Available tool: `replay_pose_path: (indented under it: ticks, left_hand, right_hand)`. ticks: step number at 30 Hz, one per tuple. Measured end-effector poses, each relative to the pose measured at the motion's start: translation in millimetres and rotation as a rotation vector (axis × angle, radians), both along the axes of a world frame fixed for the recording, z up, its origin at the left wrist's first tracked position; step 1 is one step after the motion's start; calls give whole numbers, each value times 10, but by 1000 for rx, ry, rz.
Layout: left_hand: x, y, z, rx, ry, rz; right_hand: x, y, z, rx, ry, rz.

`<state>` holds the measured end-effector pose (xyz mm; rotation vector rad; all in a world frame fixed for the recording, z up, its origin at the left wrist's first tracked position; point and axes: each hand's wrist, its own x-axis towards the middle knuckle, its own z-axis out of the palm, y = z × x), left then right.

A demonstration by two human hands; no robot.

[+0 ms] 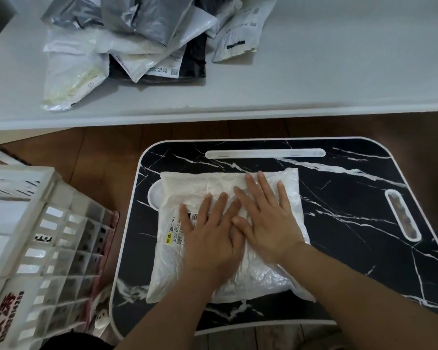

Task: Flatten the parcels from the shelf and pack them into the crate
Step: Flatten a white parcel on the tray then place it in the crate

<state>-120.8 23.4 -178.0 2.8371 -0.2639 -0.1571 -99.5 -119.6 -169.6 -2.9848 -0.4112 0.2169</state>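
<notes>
White parcel (pixel 220 238) label: "502B", "C018-0…" partly legible. Crate (pixel 23 261) side: red chars, unreadable.

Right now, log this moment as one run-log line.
step: flattening | parcel: white, on tray table | left hand, right hand: flat, pressing | crate: left | more parcels: shelf

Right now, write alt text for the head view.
Both hands, left hand and right hand, press flat on a white parcel on a black marble-patterned tray table. A white crate stands left; more parcels lie on the shelf.

A home — wooden floor (pixel 106 157), marble-print lap table (pixel 352 198).
</notes>
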Motion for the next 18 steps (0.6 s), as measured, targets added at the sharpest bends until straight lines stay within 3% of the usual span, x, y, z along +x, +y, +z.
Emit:
replay_pose_path:
  ticks: [10, 18]
  left_hand:
    - [63, -8, -33, 76, 41, -16]
    - [58, 39, -51, 144, 49, -91]
  right_hand:
    - [112, -23, 69, 3, 217, -5]
    - [-520, -134, -2, 8, 55, 37]
